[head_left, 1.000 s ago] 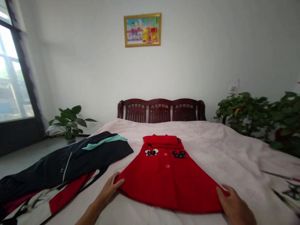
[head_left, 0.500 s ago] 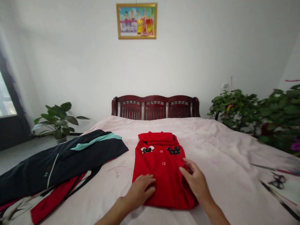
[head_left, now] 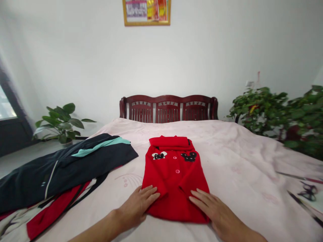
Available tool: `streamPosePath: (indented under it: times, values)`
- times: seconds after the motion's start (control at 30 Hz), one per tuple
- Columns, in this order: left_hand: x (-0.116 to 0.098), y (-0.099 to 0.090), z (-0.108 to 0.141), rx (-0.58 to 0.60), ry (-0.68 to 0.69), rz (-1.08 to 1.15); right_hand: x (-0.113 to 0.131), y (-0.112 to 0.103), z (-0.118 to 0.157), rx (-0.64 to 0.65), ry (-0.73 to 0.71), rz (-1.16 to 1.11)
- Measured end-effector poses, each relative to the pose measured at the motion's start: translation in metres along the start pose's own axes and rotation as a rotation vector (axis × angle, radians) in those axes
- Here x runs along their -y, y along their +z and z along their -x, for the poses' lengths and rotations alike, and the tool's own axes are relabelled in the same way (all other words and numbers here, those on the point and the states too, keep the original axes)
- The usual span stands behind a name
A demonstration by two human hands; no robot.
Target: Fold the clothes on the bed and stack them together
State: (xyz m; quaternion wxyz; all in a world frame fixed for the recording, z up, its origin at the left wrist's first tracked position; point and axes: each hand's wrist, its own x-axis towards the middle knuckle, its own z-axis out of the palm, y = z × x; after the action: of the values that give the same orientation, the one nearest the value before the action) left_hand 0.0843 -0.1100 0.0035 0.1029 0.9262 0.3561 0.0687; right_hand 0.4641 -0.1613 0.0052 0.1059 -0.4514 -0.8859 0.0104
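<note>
Pink bed cover (head_left: 234,161) holds a folded red shirt (head_left: 175,188) in the middle, soft and light, easy to pinch at its near edge. Left hand (head_left: 135,206) and right hand (head_left: 214,210) lie flat and open against it, gripping nothing.

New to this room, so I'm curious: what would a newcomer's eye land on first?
The red shirt lies on the bed, the left hand and right hand resting on its lower edges. Left of it lies a dark jacket with a teal stripe, and a gold-framed picture hangs above the headboard.
</note>
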Motion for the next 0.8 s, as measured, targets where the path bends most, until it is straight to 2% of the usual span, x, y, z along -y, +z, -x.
streamPosePath:
  times: [0.1, 0.17, 0.2, 0.3, 0.4, 0.47, 0.53, 0.6, 0.63, 0.73, 0.8]
  values:
    - [0.0, 0.005, -0.004, -0.082, 0.004, -0.025, -0.008, 0.007, -0.006, -0.099, -0.051, 0.04]
    - [0.001, -0.007, -0.013, -0.149, 0.035, -0.01, -0.013, 0.001, -0.014, -0.173, -0.063, 0.037]
    - [0.001, -0.019, -0.02, -0.19, 0.053, 0.001, -0.015, -0.007, -0.021, -0.21, -0.058, 0.026]
    - [0.0, -0.075, -0.051, -0.365, 0.072, 0.007, -0.019, -0.052, -0.05, -0.382, 0.008, -0.01]
    - [-0.007, -0.145, -0.074, -0.583, -0.047, -0.048, -0.019, -0.117, -0.075, -0.594, 0.138, -0.006]
    - [-0.017, -0.185, -0.069, -0.671, -0.044, -0.082, -0.011, -0.158, -0.077, -0.703, 0.188, 0.019]
    - [-0.035, -0.212, -0.044, -0.715, 0.003, -0.093, 0.006, -0.188, -0.063, -0.746, 0.171, 0.003]
    - [-0.054, -0.22, -0.009, -0.68, 0.022, -0.029, 0.027, -0.201, -0.038, -0.692, 0.144, -0.075]
    - [-0.063, -0.218, 0.008, -0.613, 0.013, 0.039, 0.038, -0.201, -0.026, -0.592, 0.135, -0.151]
    - [-0.074, -0.193, 0.04, -0.29, -0.127, 0.327, 0.062, -0.178, -0.003, -0.17, 0.156, -0.43]
    - [-0.067, -0.172, 0.04, -0.125, -0.22, 0.524, 0.065, -0.156, -0.005, -0.01, 0.195, -0.606]
